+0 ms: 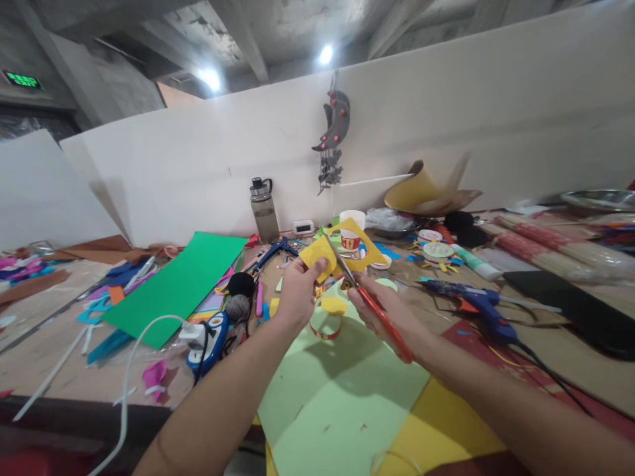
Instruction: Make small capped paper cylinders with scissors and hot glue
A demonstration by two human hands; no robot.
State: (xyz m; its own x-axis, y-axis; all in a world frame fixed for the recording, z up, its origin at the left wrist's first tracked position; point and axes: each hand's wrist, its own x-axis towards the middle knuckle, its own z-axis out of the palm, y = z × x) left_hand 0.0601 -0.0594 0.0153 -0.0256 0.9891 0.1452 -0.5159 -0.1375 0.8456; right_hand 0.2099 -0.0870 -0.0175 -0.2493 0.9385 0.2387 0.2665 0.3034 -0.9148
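My left hand (pixel 296 289) is closed on a piece of yellow paper (pixel 322 254), held up above the table. My right hand (pixel 384 311) grips red-handled scissors (pixel 370 301), whose blades reach up into the yellow paper. A larger yellow paper frame (pixel 364 248) hangs off the piece behind the blades. Under my hands lie a small yellow cut-out (pixel 334 305) and a paper ring (pixel 325 328) on a light green sheet (pixel 337 390).
A blue glue gun (pixel 483 305) with its cord lies to the right. A large green sheet (pixel 183 281), a water bottle (pixel 263 209), a paper cup (pixel 351 231), yarn balls (pixel 241 294), a power plug (pixel 206 337) and many paper scraps cover the table. White boards stand behind.
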